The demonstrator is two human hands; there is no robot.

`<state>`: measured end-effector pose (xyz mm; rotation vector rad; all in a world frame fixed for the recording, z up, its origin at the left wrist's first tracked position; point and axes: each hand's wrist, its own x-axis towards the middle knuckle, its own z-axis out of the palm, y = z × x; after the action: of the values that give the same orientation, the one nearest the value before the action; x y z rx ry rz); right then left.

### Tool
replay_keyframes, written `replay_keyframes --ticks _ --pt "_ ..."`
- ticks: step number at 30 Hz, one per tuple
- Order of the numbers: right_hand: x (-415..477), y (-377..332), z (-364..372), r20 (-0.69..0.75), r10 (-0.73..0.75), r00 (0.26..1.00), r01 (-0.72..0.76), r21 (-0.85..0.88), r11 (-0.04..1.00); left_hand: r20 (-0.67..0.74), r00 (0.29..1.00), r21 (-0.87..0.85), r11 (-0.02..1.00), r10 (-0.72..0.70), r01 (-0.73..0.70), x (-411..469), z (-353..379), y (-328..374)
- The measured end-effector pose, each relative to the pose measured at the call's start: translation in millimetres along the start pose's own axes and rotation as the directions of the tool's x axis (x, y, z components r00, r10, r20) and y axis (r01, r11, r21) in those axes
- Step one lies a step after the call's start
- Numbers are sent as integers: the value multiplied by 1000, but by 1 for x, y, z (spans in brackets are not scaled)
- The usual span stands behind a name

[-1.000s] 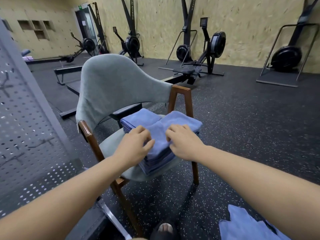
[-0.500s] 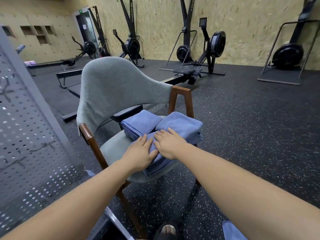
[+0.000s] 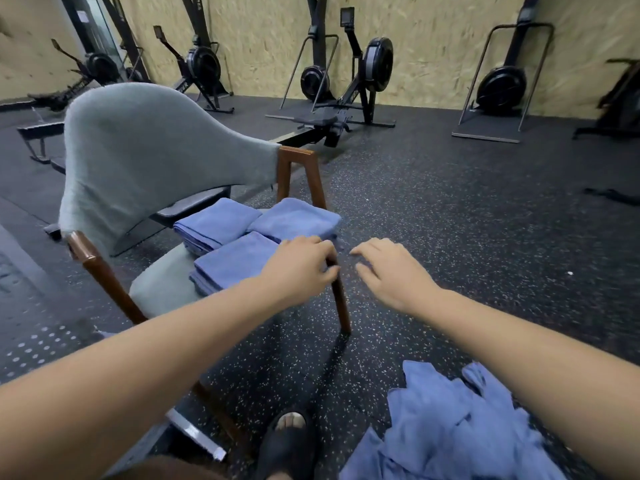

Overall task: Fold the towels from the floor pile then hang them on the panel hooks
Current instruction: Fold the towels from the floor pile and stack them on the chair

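On the chair seat (image 3: 156,289) lie three stacks of folded blue towels: two at the back (image 3: 214,221) (image 3: 298,218) and a nearer stack (image 3: 235,263) right at the seat's outer edge, seemingly lapping onto the other two. The left hand (image 3: 298,268) hovers over that stack's corner, fingers loosely curled and holding nothing; whether it touches the cloth I cannot tell. The right hand (image 3: 391,271) hangs empty and relaxed above the floor, just beside the chair. The main risk is probably the near stack: a brush from the left hand could slide it off the edge and undo the folds, and pulling one towel out for hanging might drag its neighbours askew. The unfolded floor pile (image 3: 450,427) lies near the sandalled foot (image 3: 287,441), so a careless step could catch it. Only a sliver of the perforated panel (image 3: 34,344) shows; its hooks are out of view.
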<state>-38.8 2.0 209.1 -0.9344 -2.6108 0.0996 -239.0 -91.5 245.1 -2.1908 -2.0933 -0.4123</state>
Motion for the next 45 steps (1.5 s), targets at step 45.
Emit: replay_keyframes --ticks 45 --pt "-280 106 117 240 815 528 -720 636 279 288 957 -543 831 44 125 -60 265 215"
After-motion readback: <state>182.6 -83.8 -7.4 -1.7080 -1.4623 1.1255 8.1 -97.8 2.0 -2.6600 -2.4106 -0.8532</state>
